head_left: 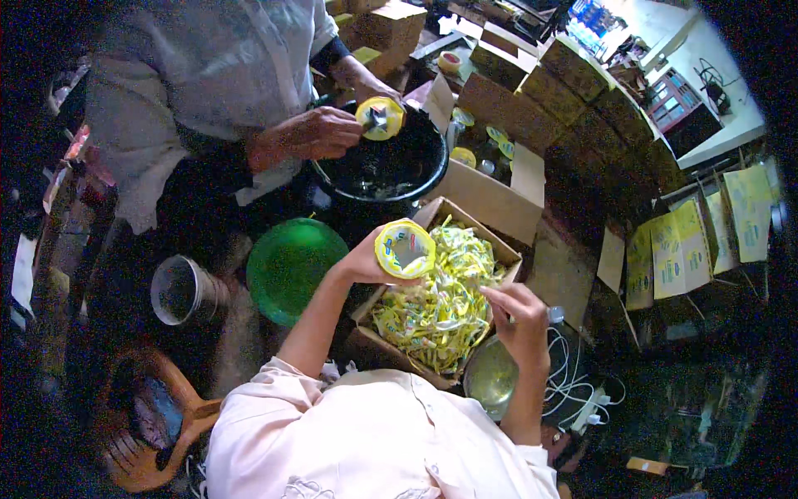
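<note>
My left hand (364, 258) is wrapped round a round cup (405, 249) whose yellow-rimmed printed film lid faces up. Below the cup sits an open cardboard box (514, 274) heaped with thin yellow and white plastic strips (436, 312). Over the right side of that heap is my right hand (522, 316), its thumb and fingertips pressed together. Whatever lies in that pinch, if anything, is too small to make out.
Across from me a person's hands (320, 133) hold a similar yellow-lidded cup (381, 118) over a black tub (432, 170). Nearby are a green basin (295, 270), a white bucket (176, 291), a carton of cups (499, 195), a brown plastic chair (137, 466) and a white power strip (588, 412).
</note>
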The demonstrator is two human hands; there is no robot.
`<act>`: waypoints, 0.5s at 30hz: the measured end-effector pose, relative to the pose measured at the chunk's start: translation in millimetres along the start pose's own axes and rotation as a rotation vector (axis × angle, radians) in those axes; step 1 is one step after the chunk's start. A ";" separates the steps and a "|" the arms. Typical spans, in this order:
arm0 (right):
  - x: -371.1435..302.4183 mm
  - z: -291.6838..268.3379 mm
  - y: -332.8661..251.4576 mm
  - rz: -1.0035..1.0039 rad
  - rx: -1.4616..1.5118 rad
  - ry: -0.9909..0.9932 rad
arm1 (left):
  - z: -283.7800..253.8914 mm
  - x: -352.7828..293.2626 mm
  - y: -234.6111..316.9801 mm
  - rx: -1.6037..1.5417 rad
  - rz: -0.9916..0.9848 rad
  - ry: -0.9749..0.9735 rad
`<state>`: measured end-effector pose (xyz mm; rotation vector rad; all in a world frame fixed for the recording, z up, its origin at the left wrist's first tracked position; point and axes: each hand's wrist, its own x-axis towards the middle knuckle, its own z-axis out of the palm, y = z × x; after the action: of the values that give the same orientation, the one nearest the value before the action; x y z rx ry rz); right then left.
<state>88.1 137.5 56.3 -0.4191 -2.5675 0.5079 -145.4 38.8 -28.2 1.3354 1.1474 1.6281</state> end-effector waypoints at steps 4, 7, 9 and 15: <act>-32.3 23.9 17.7 0.133 0.011 0.040 | -7.1 10.5 0.7 0.078 -0.002 0.245; -49.2 32.3 19.5 0.202 0.071 0.020 | -18.7 28.6 2.1 -0.055 0.013 0.350; -55.7 36.3 20.4 0.226 0.101 0.014 | -33.0 41.5 0.4 0.254 -0.173 0.419; -71.4 48.2 29.4 0.196 0.129 0.067 | -51.9 100.9 -11.4 1.064 -0.705 0.423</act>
<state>128.7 123.3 -23.8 -0.6347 -2.4260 0.7120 -216.3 126.0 -8.7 0.9077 2.5920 0.7434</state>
